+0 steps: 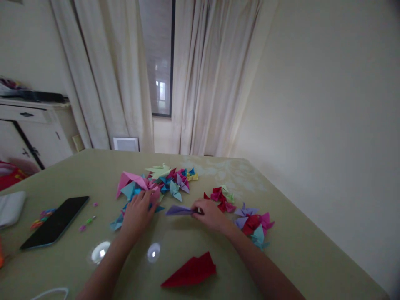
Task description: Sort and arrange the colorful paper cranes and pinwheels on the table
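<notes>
Between the thumb and fingers of my right hand (pixel 210 213) is a purple folded paper (pixel 178 210), held a little above the table; its narrow end points left. My left hand (pixel 140 210) reaches over the near side of a pile of folded paper pieces, among them a pink one (pixel 125 180) and a light blue one (pixel 175 191). Its fingers lie on the pile, slightly apart, and their tips are partly hidden. A red folded paper plane shape (pixel 191 271) rests on the table nearer to me, between my forearms.
To the right lie red folded papers (pixel 222 199) and a mixed cluster with a magenta piece (pixel 266 223). A black tablet (pixel 58 223) sits at the left beside small colourful bits (pixel 89 221) and a white case (pixel 11 208). Curtains (pixel 218 83) hang behind the table (pixel 300 250).
</notes>
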A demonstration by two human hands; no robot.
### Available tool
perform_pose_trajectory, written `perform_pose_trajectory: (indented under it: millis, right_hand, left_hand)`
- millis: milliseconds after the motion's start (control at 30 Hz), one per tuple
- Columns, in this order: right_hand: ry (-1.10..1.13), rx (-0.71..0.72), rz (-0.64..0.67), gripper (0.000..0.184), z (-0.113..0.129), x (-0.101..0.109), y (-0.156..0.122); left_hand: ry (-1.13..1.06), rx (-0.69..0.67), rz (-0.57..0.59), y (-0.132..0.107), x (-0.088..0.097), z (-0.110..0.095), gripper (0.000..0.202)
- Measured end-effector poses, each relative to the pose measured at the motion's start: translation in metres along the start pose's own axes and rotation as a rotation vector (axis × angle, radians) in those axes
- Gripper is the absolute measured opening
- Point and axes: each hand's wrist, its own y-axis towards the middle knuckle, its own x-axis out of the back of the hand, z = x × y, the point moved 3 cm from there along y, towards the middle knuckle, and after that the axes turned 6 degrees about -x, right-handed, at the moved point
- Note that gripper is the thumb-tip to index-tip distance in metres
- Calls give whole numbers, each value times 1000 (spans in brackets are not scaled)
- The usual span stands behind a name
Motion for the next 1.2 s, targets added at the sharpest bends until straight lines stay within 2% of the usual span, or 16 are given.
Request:
perform_pose_trajectory:
  millis: [67, 167, 267, 333, 433, 633, 700, 767, 833, 900, 933, 1067, 1133, 1200]
  right_hand:
    - [37, 4, 56, 16, -9, 2, -21]
    - [162, -41, 127, 20, -19, -2, -49]
    - [251, -65, 116, 14, -20, -6, -67]
    - [251, -51, 91, 17, -17, -7, -74]
    - [225, -46, 90, 19, -10, -5, -81]
    - [303, 30, 332, 22, 4, 6, -93]
    - [340, -10, 245, 19, 8, 14, -88]
    - [360, -81, 55, 22, 14, 20, -79]
    - [371, -79, -76, 44, 22, 19, -68]
    - [360, -6, -108, 63, 33, 11, -57]
    - [341, 30, -107, 63, 37, 6, -53]
    - [270, 12, -169, 31, 38, -11, -45]
    - [264, -31, -188, 22, 34, -13, -46]
    - [265, -61, -229, 19, 27, -6, -54]
  left_hand:
    - [-108, 25, -2, 2, 6, 14, 41]
    - [-124, -32, 144, -1, 10, 26, 38]
    - [-37, -49, 295, -9, 6, 25, 46]
    - [7, -15, 333, -14, 0, 19, 57]
    - [37, 0, 332, -16, -8, 8, 69]
    - [61, -25, 244, -11, -9, -5, 46]
    - [-4, -43, 198, -10, -8, -13, 37]
    - [-152, -112, 163, -10, -9, -28, 29]
    - [-332, -219, 145, -14, -12, -46, 27]
    - [-481, -299, 139, -20, -16, -64, 26]
    - [-533, -317, 144, -23, -19, -71, 25]
    - [-654, -282, 182, -32, -31, -87, 31]
    - [-691, -281, 176, -32, -30, -88, 43]
    - [-683, -277, 140, -29, -23, -80, 55]
